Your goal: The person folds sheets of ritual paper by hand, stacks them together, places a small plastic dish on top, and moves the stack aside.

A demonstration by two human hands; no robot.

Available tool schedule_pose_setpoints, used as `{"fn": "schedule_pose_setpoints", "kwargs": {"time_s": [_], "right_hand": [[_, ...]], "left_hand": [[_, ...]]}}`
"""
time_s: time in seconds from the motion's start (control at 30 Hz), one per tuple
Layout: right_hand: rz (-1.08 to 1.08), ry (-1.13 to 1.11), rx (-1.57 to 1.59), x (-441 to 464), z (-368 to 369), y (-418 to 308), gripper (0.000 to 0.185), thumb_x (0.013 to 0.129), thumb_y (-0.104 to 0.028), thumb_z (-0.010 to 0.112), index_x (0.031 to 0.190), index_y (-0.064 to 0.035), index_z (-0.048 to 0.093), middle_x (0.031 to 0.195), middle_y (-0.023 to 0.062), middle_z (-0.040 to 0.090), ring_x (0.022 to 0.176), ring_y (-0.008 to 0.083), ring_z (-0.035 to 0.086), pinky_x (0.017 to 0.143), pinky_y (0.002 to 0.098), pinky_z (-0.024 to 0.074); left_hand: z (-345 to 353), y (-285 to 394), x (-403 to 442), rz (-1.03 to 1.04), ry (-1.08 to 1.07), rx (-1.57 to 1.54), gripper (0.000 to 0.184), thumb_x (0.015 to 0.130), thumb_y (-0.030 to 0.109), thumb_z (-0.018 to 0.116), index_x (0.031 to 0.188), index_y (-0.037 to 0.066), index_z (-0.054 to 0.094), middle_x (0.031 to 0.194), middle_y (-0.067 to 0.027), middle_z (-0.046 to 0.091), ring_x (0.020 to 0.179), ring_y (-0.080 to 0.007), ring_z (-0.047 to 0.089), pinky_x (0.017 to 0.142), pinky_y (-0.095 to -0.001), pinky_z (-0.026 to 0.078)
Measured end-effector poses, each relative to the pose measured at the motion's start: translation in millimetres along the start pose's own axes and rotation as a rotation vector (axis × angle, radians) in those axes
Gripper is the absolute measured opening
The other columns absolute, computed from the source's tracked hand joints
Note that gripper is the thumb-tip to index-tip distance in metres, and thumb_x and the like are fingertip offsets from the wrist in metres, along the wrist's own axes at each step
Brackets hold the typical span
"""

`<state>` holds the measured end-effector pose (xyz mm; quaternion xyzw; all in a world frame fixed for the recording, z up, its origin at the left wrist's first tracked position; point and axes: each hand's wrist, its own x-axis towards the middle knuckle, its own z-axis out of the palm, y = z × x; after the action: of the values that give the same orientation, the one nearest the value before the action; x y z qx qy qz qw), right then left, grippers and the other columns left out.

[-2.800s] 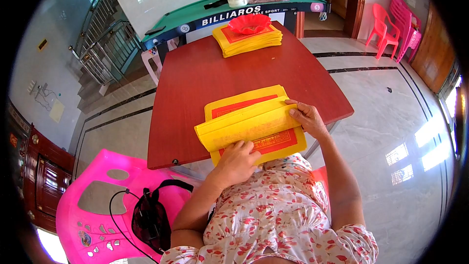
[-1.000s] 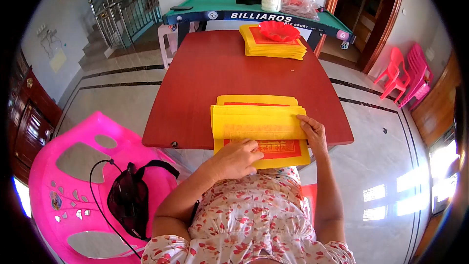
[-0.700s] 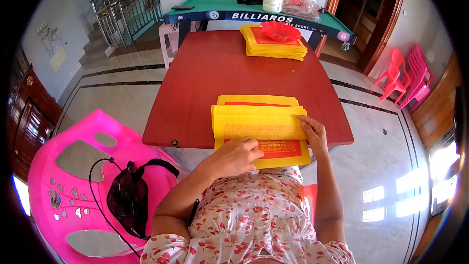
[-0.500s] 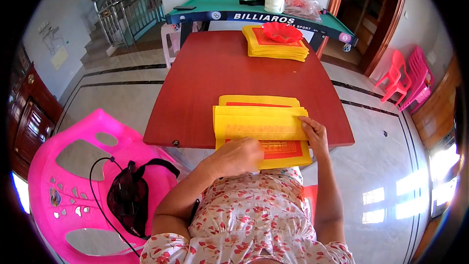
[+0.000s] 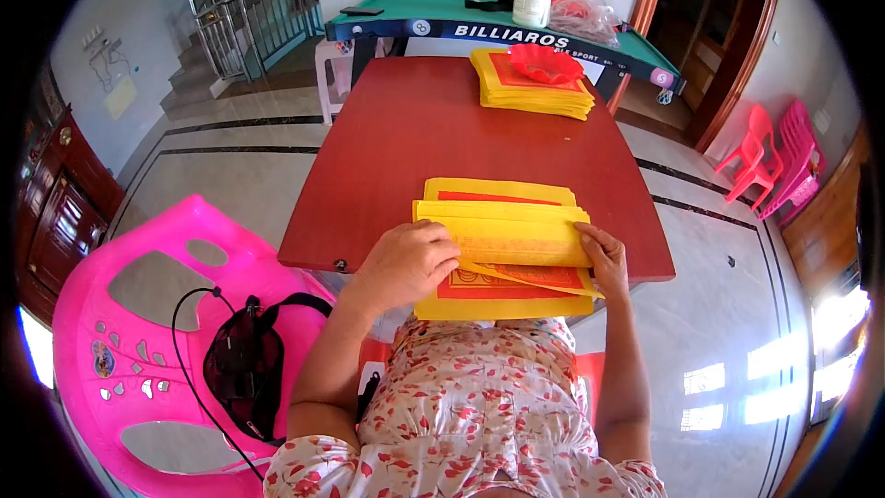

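A stack of yellow paper sheets with red printed panels (image 5: pixel 502 307) lies at the table's near edge, partly overhanging it. Across its middle is a folded band of yellow paper (image 5: pixel 516 238). My left hand (image 5: pixel 406 266) is closed at the band's left end, fingers curled over the paper, some fingertips hidden. At the other end, my right hand (image 5: pixel 606 258) pinches the paper's edge between thumb and fingers. Below the band, a loose sheet edge slants down to the right, over the red print.
The red table (image 5: pixel 396 148) also bears a thicker yellow paper stack (image 5: pixel 530 103) with a red scalloped dish (image 5: pixel 546 65) on top. Behind stands a billiard table (image 5: pixel 429 5) with a white canister (image 5: pixel 532 2). A pink chair (image 5: pixel 138 249) holding a black mesh bag (image 5: pixel 241 369) is at my left.
My left hand has moved from over the red print, left and up to the band's left end. A sheet edge now slants out below the band. My right hand keeps its hold.
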<state>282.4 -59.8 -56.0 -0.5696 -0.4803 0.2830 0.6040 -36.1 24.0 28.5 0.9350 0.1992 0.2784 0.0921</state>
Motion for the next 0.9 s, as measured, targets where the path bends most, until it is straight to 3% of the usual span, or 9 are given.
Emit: {"fn": "schedule_pose_setpoints", "kwargs": {"time_s": [0.17, 0.23, 0.37, 0.47, 0.53, 0.63, 0.87, 0.9], "right_hand": [[-0.039, -0.004, 0.095, -0.9, -1.5, -3.3, 0.034, 0.092, -0.03, 0.051, 0.102, -0.0017, 0.066, 0.088, 0.0041, 0.063, 0.068, 0.007, 0.055, 0.061, 0.02, 0.0455], [0.053, -0.076, 0.09, -1.1, -8.4, -3.2, 0.048, 0.092, -0.044, 0.043, 0.107, -0.0033, 0.064, 0.089, 0.007, 0.064, 0.069, 0.0091, 0.059, 0.063, 0.0218, 0.049], [0.053, -0.016, 0.253, -8.0, 1.0, -14.7, 0.058, 0.092, -0.052, 0.036, 0.111, -0.0029, 0.061, 0.091, 0.0096, 0.064, 0.075, 0.0111, 0.062, 0.067, 0.0234, 0.0517], [0.043, -0.019, 0.303, -8.1, -0.5, -13.9, 0.069, 0.086, -0.061, 0.039, 0.113, -0.0009, 0.058, 0.094, 0.0116, 0.064, 0.078, 0.0136, 0.064, 0.066, 0.0251, 0.0536], [-0.028, -0.112, -0.091, -4.5, -5.9, -8.4, 0.084, 0.077, -0.073, 0.04, 0.114, 0.0005, 0.057, 0.097, 0.0145, 0.063, 0.079, 0.0154, 0.064, 0.065, 0.0251, 0.054], [-0.065, -0.102, -0.03, -4.9, -3.2, -10.6, 0.096, 0.067, -0.081, 0.043, 0.116, 0.0007, 0.056, 0.097, 0.0156, 0.062, 0.081, 0.0173, 0.064, 0.066, 0.027, 0.0546], [-0.026, -0.129, 0.098, -3.7, -7.9, -2.0, 0.105, 0.061, -0.085, 0.043, 0.117, 0.0032, 0.054, 0.099, 0.0168, 0.062, 0.084, 0.0198, 0.064, 0.068, 0.0287, 0.0548], [-0.034, -0.138, 0.157, -4.3, -8.1, -1.9, 0.101, 0.062, -0.081, 0.05, 0.117, 0.0033, 0.054, 0.099, 0.0163, 0.062, 0.084, 0.019, 0.064, 0.068, 0.0278, 0.0543]], "left_hand": [[3.6, -7.0, 2.6, -0.078, 0.096, -0.063, 0.012, 0.077, 0.012, 0.064, 0.082, 0.001, 0.064, 0.076, -0.0104, 0.061, 0.07, -0.0267, 0.06, 0.064, -0.035, 0.05], [6.0, -8.7, 3.2, -0.096, 0.159, -0.074, 0.012, 0.077, 0.011, 0.064, 0.081, 0.0, 0.064, 0.075, -0.0108, 0.061, 0.069, -0.0267, 0.06, 0.062, -0.0343, 0.049], [11.9, -10.7, 5.4, -0.153, 0.266, -0.067, 0.011, 0.077, 0.01, 0.065, 0.078, -0.001, 0.062, 0.075, -0.0108, 0.061, 0.066, -0.0249, 0.06, 0.06, -0.0325, 0.049], [18.9, -9.2, 7.3, -0.168, 0.341, -0.069, 0.011, 0.077, 0.011, 0.065, 0.075, 0.001, 0.06, 0.073, -0.0093, 0.06, 0.066, -0.0244, 0.06, 0.058, -0.0338, 0.048], [21.6, -9.6, 8.0, -0.178, 0.369, -0.061, 0.011, 0.077, 0.012, 0.064, 0.073, 0.003, 0.059, 0.071, -0.0081, 0.059, 0.067, -0.0245, 0.059, 0.058, -0.0354, 0.049], [22.6, -9.9, 8.7, -0.172, 0.402, -0.05, 0.01, 0.076, 0.011, 0.065, 0.073, 0.002, 0.06, 0.071, -0.0082, 0.059, 0.066, -0.0236, 0.059, 0.057, -0.0339, 0.049], [26.3, -12.1, 9.0, -0.168, 0.438, -0.062, 0.009, 0.076, 0.006, 0.065, 0.077, -0.001, 0.06, 0.071, -0.0106, 0.059, 0.063, -0.0217, 0.059, 0.055, -0.0304, 0.047], [28.0, -13.1, 8.8, -0.17, 0.45, -0.068, 0.009, 0.076, 0.006, 0.065, 0.077, -0.001, 0.06, 0.071, -0.0105, 0.059, 0.063, -0.0215, 0.059, 0.055, -0.0305, 0.047]]}}
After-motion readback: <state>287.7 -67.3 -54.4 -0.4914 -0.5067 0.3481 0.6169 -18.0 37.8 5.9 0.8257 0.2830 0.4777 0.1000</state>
